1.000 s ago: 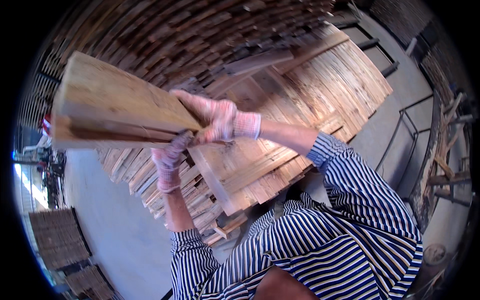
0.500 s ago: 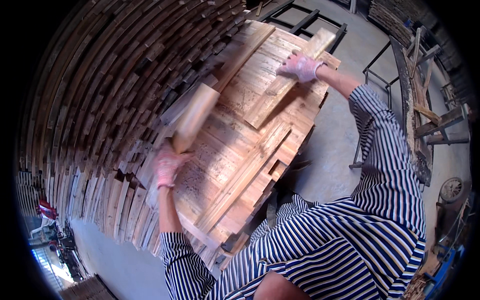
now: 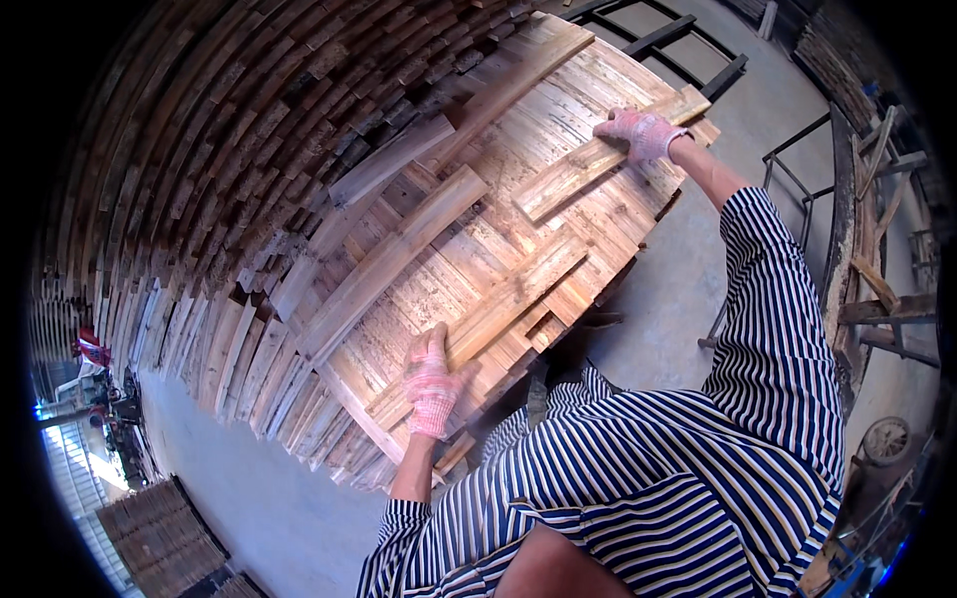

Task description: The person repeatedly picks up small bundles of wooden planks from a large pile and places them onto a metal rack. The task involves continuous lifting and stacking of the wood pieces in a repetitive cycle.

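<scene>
My right hand [image 3: 646, 135], in a pink-and-white knit glove, is closed over the upper end of a pale wooden board [image 3: 568, 181], which lies slantwise on a layer of planks [image 3: 424, 284]. Nearer to me, my gloved left hand [image 3: 431, 387] grips another board [image 3: 518, 289] close to its lower end, its fingers across the top. Some of its fingertips are hard to make out. Left of it, a third board [image 3: 399, 261] lies untouched on the layer, roughly parallel to the other two.
A tall stack of planks [image 3: 209, 159] rises along the left side. One long board [image 3: 518, 95] lies at the layer's far edge. Beyond stands a black metal frame [image 3: 663, 38]. To the right are a wooden rack [image 3: 887, 309] and a wheel [image 3: 885, 440] on the grey floor.
My left hand has let go of the third board, now lying flat, and moved right and nearer to the near board. The board under my right hand has come down onto the layer.
</scene>
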### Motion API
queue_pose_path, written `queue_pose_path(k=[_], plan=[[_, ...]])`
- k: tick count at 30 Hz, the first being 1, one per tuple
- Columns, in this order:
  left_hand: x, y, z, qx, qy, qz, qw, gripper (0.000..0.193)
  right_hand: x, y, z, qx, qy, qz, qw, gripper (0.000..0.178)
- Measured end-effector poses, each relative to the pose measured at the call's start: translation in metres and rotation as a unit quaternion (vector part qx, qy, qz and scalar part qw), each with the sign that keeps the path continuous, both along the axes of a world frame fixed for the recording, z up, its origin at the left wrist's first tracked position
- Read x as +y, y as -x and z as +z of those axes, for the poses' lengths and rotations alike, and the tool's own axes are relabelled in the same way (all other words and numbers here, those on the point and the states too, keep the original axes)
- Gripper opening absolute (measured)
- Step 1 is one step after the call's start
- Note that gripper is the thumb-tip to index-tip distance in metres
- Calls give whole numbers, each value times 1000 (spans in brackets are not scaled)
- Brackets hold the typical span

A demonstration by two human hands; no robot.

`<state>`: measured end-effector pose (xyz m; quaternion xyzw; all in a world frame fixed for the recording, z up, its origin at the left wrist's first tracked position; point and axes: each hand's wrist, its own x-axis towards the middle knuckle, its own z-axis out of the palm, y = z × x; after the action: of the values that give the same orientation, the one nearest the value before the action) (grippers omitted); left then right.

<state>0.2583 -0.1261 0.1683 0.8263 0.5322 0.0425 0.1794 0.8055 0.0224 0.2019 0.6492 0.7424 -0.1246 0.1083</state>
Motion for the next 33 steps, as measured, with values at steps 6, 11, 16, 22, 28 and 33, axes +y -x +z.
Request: queue_pose_path(k=[6, 11, 16, 22, 28, 33], plan=[[-22, 28, 5, 10, 22, 99, 995, 92, -11, -37, 10, 9, 17, 12, 1000, 82], [-32, 28, 1, 62, 43, 129, 989, 90, -39, 13, -4, -7, -21, 60, 998, 69], [-29, 31, 0, 56, 75, 128, 987, 91, -44, -3, -25, 21, -71, 86, 993, 61], [-16, 26, 38, 118, 133, 92, 980, 91, -57, 0, -23, 38, -68, 68, 995, 64], [92, 46, 58, 103, -157, 112, 976, 100, -59, 25, -8, 15, -46, 68, 997, 69], [192, 83, -15, 174, -6, 33, 984, 104, -53, 16, -12, 116, -73, 82, 987, 55]])
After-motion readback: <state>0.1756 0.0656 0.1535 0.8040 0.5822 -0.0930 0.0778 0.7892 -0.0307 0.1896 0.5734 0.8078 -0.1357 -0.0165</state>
